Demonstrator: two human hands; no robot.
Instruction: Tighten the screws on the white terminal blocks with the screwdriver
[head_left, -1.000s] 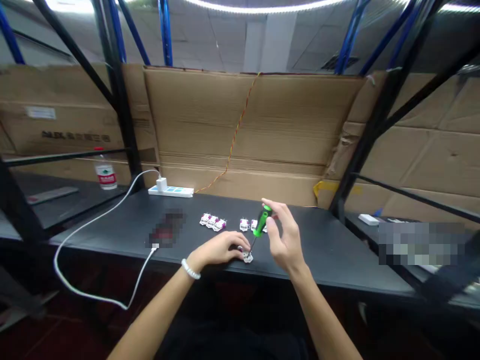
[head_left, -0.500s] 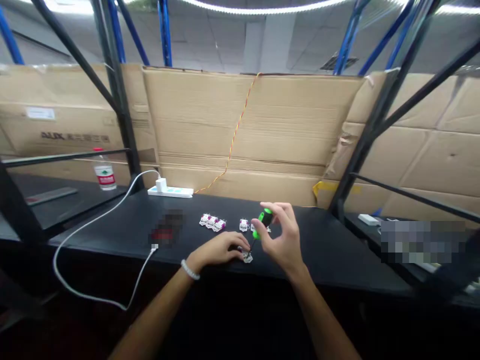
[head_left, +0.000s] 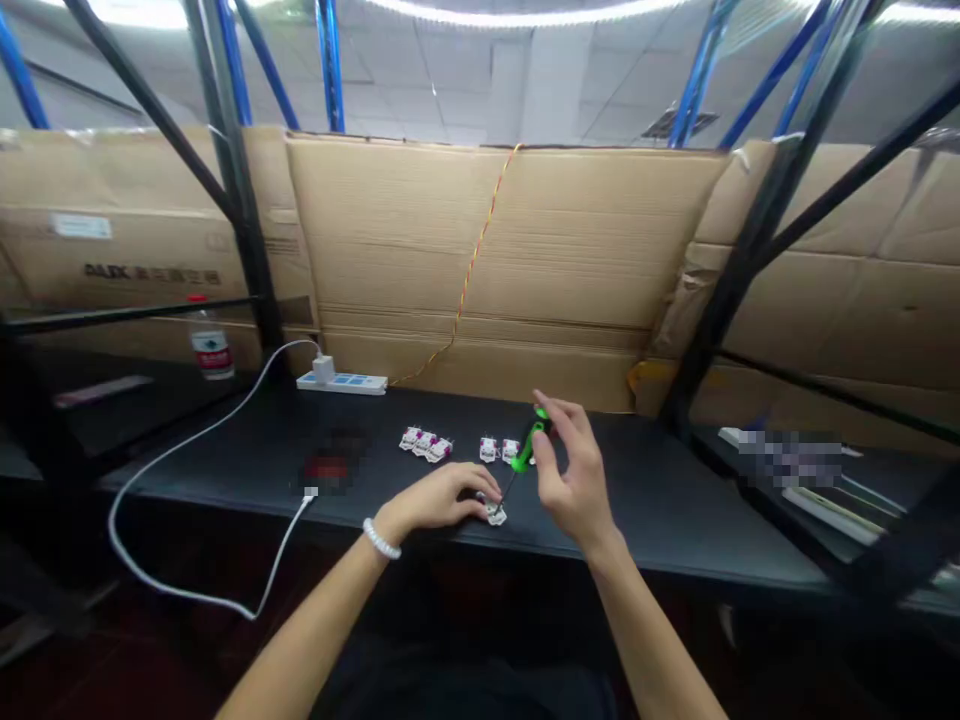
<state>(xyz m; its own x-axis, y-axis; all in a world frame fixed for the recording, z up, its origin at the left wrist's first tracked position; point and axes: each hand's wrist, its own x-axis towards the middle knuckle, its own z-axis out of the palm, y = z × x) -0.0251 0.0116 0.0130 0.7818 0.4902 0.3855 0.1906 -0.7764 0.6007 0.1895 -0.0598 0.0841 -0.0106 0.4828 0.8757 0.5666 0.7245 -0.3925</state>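
Note:
My right hand (head_left: 574, 475) pinches the green and black handle of a small screwdriver (head_left: 527, 447), whose thin shaft slants down to a small white part (head_left: 495, 515) near the front edge of the black table (head_left: 675, 500). My left hand (head_left: 444, 497), a white bead bracelet on its wrist, lies on the table with its fingertips pressed on that white part. Behind the hands stand several small white and pink parts in a row (head_left: 426, 443), with two more (head_left: 497, 449) beside the screwdriver.
A white power strip (head_left: 341, 381) with a plugged charger sits at the back; its white cable (head_left: 187, 440) loops over the table's front edge. A blurred dark object (head_left: 330, 462) lies left of my hands. A bottle (head_left: 211, 346) stands at far left. Cardboard walls and black shelf posts surround the table.
My right fingers have shifted round the screwdriver handle, which has turned and tilted slightly. My left hand stays on the white part.

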